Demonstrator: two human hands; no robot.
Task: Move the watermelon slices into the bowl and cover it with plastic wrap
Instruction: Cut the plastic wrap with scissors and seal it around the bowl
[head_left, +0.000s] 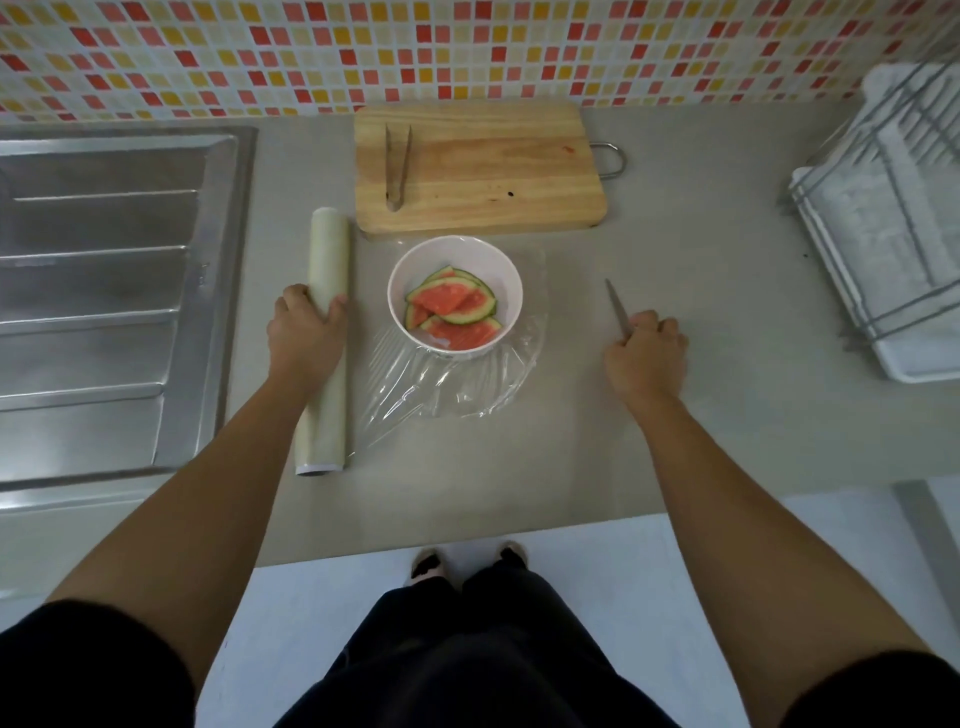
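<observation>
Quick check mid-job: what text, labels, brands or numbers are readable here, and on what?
None readable. The wrap roll gripped by the left hand, the bowl, the cutting board, the knife in the right hand and the dish rack all show no print.

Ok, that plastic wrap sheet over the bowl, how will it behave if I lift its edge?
Probably floppy: the plastic wrap lies crumpled on the counter near you. It looks thin and see-through, so likely almost weightless and clingy. It seems joined to the roll, so lifting may tug that.
</observation>
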